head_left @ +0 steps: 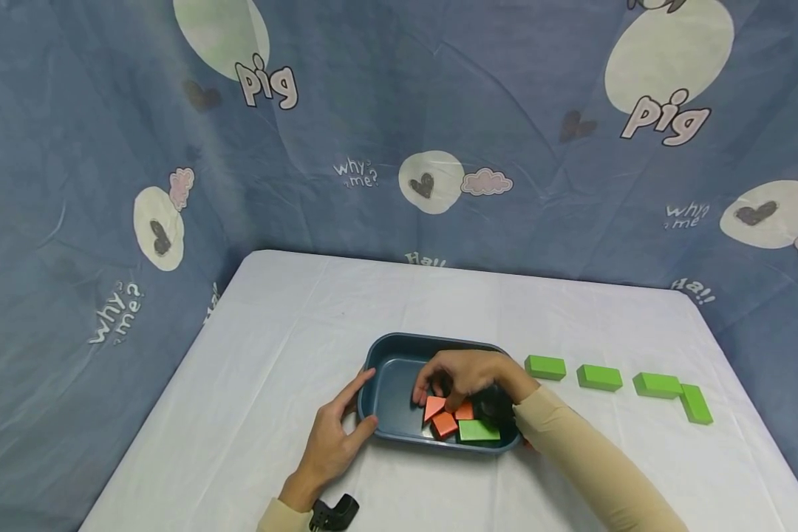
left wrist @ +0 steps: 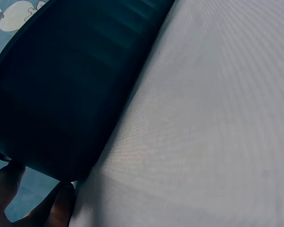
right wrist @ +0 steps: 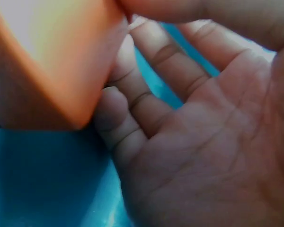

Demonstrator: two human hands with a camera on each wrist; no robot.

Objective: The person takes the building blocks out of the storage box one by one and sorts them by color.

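A dark blue tray (head_left: 389, 442) sits on the white table. My left hand (head_left: 331, 443) steadies its left end, with the thumb low on the wall and a fingertip near the rim; in the left wrist view, fingers (left wrist: 61, 203) touch the tray's end (left wrist: 42, 104). Inside the tray, my right hand (head_left: 468, 372) pinches an orange triangular block (head_left: 434, 408) between thumb and fingers. The right wrist view shows an orange block (right wrist: 71, 61) close up against the fingertips. Beside it in the tray lie an orange block (head_left: 445, 425), another orange block (head_left: 464, 411) and a green block (head_left: 479, 431).
Right of the tray, a row of green blocks runs across the table: one near the tray (head_left: 545, 367), then a second block (head_left: 600, 377), a third block (head_left: 657, 385) and an angled block (head_left: 696, 404) at the end. A blue printed cloth (head_left: 346, 222) hangs behind the table.
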